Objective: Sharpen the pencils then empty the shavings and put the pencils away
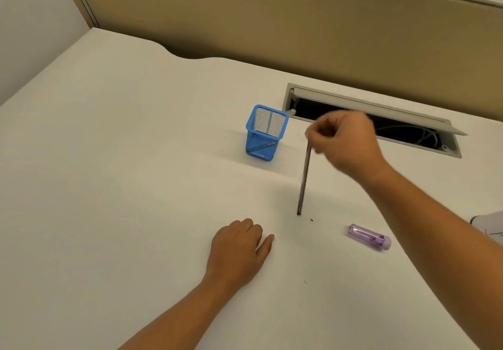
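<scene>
Right hand (pixel 345 142) pinches a pencil (pixel 304 178); left hand (pixel 239 249) rests flat.

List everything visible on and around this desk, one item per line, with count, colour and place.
desk: one, white, fills most of the view.
mesh pencil holder: one, blue, upright at the desk's middle, left of the cable hatch; at least one pencil lies slanted inside it.
pencil: one, dark, held in the air right of the holder.
sharpener: one, clear purple, lying on its side on the desk, near right.
cable hatch: one, grey, open, at the back of the desk, with cables inside.
shaving specks: a few, dark, on the desk near the pencil's lower end.
partition: one, tan, behind the desk.
left hand: resting palm down on the desk, empty.
right hand: raised, pinching the pencil's top end.
</scene>
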Demonstrator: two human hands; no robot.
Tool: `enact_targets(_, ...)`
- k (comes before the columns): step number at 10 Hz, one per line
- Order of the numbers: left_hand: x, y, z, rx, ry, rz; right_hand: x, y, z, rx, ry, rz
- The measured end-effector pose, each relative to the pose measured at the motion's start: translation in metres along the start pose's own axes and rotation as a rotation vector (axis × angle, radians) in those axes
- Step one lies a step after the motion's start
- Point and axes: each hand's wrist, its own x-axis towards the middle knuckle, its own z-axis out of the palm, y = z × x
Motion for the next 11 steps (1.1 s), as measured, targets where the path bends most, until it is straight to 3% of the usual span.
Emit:
enact_targets(1, 0.0, 0.0, 0.0, -0.011, 0.009, 0.002, 0.015, -0.025, -0.017, 0.256, 0.21, -0.119)
enact_targets(2, 0.0, 0.001, -0.001, -0.014, 0.019, 0.008, 0.026, -0.035, -0.024, 0.356, 0.323, -0.171)
enact_targets(3, 0.001, 0.0, -0.001, -0.012, 0.025, 0.011, 0.033, -0.032, -0.017, 0.31, 0.352, -0.195)
enact_targets(6, 0.002, 0.0, -0.001, -0.029, 0.029, 0.001, 0.031, 0.009, 0.044, 0.051, 0.206, -0.078)
enact_targets(8, 0.002, 0.0, -0.002, -0.039, 0.024, 0.004, 0.056, 0.016, 0.064, 0.082, 0.135, 0.03)
enact_targets(11, 0.001, 0.002, -0.003, -0.087, -0.021, 0.006, 0.1, 0.025, 0.076, 0.104, 0.177, 0.168)
